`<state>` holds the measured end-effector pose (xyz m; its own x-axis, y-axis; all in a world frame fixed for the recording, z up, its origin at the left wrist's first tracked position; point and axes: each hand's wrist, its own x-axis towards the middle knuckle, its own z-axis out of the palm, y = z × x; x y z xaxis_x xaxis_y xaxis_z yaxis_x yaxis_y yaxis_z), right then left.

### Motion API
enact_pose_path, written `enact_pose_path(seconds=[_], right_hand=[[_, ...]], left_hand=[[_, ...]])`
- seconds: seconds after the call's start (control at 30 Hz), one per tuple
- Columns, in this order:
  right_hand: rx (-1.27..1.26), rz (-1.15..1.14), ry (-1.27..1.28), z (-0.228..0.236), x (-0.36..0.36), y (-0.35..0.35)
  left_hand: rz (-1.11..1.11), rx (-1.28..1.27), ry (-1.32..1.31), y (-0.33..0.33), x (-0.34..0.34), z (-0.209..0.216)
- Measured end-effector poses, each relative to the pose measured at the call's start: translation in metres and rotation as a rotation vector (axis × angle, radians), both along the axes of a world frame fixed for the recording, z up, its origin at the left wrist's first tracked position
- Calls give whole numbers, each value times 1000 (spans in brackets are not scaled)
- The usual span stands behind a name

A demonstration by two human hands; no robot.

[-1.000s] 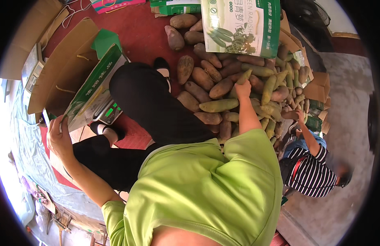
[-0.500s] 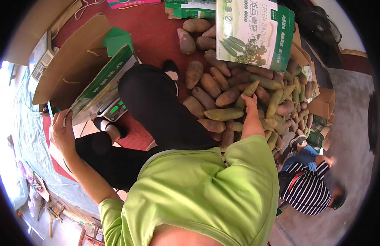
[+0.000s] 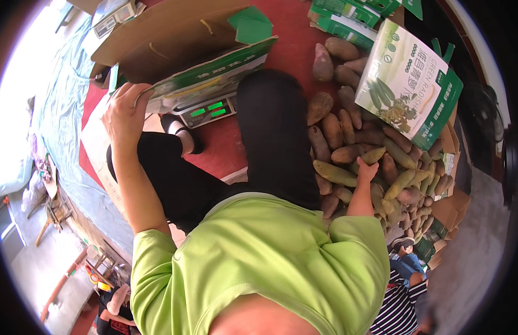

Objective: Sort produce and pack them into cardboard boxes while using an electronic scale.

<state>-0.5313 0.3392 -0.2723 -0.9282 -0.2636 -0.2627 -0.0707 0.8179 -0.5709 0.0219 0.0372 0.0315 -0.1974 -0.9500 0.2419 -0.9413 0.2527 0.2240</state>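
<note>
My left hand (image 3: 125, 114) is closed over the near corner of a tall, open-topped cardboard box (image 3: 206, 77), brown inside with a green and white printed outer wall. The box stands on a digital scale (image 3: 207, 112) with lit green displays. On the other side, my right hand (image 3: 367, 168) is wrapped round a yellowish-green radish (image 3: 375, 154) in a big pile. Beside that hand lies another long green radish (image 3: 334, 173). Reddish-brown root vegetables (image 3: 346, 153) are mixed among the green ones. The inside bottom of the box is hidden.
A printed green and white carton (image 3: 407, 84) rests on the far side of the pile, near folded green cartons (image 3: 348, 25). Red covering (image 3: 287, 28) lies underneath. A person in a striped shirt (image 3: 396, 307) is at the lower right, another person (image 3: 115, 307) at the lower left.
The whole view has shifted, so the box and scale display show more fully. My left hand stays on the box edge and my right hand stays on the radish in the pile.
</note>
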Motion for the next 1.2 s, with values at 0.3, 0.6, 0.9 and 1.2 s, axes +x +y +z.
enact_pose_path(seconds=[0.3, 0.6, 0.9, 1.2], right_hand=[[237, 483, 160, 30, 46, -8], [-537, 603, -227, 188, 100, -157], [-1245, 1213, -184, 362, 211, -309], [-1010, 1515, 468, 322, 287, -351]], left_hand=[[7, 25, -20, 1, 9, -4], [-18, -29, -18, 3, 12, -5], [-57, -53, -27, 1, 12, -6], [-35, -28, -51, 0, 14, -9]])
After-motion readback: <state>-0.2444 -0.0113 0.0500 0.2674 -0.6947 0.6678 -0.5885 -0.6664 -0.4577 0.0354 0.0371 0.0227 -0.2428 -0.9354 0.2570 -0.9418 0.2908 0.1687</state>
